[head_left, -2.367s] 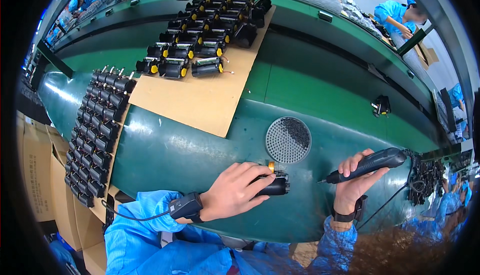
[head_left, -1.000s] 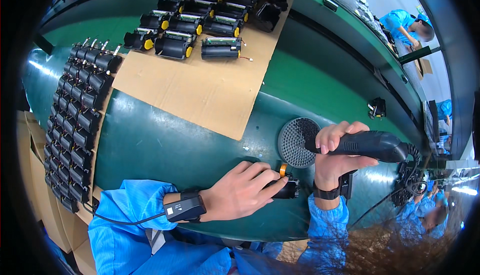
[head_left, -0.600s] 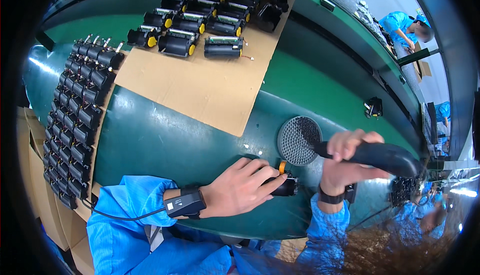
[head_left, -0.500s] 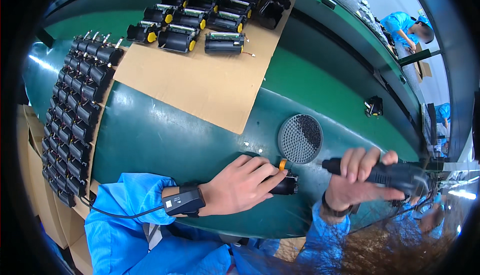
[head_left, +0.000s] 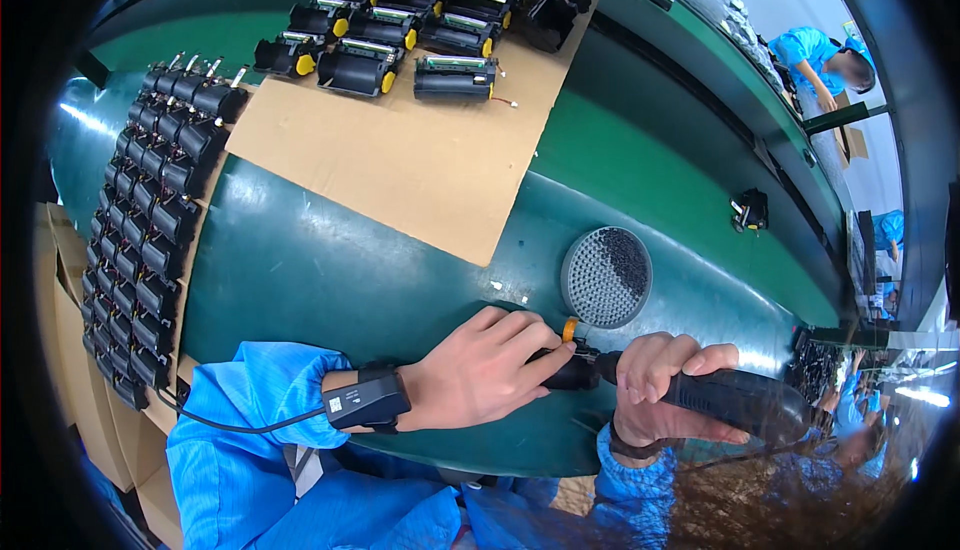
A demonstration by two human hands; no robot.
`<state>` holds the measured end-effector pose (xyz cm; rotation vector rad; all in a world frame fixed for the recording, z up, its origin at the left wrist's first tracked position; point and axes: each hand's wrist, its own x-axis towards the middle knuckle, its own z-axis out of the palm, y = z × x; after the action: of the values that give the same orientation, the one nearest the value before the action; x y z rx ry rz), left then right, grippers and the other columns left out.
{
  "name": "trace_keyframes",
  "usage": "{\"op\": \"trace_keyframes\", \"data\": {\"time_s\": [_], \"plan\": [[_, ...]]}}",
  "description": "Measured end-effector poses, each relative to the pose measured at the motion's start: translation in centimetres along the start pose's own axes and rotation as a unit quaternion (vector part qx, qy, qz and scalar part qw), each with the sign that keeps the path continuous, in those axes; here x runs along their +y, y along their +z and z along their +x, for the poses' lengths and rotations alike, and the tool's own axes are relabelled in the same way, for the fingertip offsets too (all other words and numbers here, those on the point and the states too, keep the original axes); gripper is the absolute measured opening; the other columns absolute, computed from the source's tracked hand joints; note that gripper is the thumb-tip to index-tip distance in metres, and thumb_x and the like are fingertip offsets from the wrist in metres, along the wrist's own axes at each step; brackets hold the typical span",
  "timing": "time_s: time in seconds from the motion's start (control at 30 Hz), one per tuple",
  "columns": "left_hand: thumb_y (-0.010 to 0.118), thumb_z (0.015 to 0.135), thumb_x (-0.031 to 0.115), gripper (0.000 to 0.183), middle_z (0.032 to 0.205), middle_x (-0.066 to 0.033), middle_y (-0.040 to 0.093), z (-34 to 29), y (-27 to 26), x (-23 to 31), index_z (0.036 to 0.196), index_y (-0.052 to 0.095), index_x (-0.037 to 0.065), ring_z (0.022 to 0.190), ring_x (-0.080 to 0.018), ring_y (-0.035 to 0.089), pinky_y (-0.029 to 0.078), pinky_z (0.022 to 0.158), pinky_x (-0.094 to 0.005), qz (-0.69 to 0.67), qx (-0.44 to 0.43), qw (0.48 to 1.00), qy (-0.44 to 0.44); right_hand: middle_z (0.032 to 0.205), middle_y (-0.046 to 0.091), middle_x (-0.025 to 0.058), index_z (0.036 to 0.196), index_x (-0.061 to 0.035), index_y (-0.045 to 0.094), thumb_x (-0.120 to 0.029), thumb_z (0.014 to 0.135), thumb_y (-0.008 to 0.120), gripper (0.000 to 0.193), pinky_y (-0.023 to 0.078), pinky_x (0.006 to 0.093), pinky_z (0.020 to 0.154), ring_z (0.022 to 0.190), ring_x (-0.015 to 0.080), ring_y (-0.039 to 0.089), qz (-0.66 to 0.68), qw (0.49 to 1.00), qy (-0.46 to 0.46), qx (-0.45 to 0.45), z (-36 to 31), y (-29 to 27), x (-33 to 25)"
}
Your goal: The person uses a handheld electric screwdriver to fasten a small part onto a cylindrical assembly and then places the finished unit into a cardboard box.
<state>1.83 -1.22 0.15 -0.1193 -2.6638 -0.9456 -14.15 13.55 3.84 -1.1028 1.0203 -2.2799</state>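
Note:
Between my hands, on the green tabletop, lies a small black plastic assembly with an orange-yellow part at its far side. My left hand is closed on the assembly from the left, fingers covering much of it. My right hand is wrapped round a black electric screwdriver held nearly level. Its tip end reaches the right side of the assembly; the bit itself is hard to make out. Just beyond stands a round grey dish with a dimpled bottom and small dark screws on its right side.
Rows of black assemblies with yellow knobs stand on a cardboard sheet at the back. More black units are packed along the left. A single unit sits far right. Another person works beyond the bench.
My right hand has brought the screwdriver leftward to the assembly, its tip now at the right side. My left hand has stayed on the assembly.

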Motion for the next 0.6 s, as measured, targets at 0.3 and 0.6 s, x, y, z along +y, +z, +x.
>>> {"op": "trace_keyframes", "data": {"time_s": [0.3, 0.6], "plan": [[0.082, 0.083, 0.028, 0.056, 0.12, -0.0029, 0.06, -0.1, 0.0, -0.1, 0.133, 0.067, 0.009, 0.114, -0.0225, 0.059, 0.047, 0.092, -0.0386, -0.008, 0.008, 1.0, -0.002, 0.071, 0.054, 0.0043, 0.107, -0.0085, 0.049, -0.086, 0.086, 0.057, 0.081, 0.045, 0.0346, 0.046, 0.051, 0.0176, 0.051, -0.03, 0.999, 0.007, -0.041, 0.1, 0.7, 0.2], [0.081, 0.085, 0.03, 0.055, 0.12, -0.0046, 0.058, 0.1, -0.3, -0.1, 0.132, 0.066, 0.006, 0.118, -0.0222, 0.057, 0.047, 0.094, -0.0371, 0.008, 0.019, 1.0, 0.009, 0.062, 0.049, 0.0018, 0.1, -0.0111, 0.045, -0.087, 0.082, 0.06, 0.08, 0.046, 0.0336, 0.042, 0.045, 0.0164, 0.05, -0.054, 0.995, -0.006, -0.088, 0.3, 0.3, 0.8]]}}
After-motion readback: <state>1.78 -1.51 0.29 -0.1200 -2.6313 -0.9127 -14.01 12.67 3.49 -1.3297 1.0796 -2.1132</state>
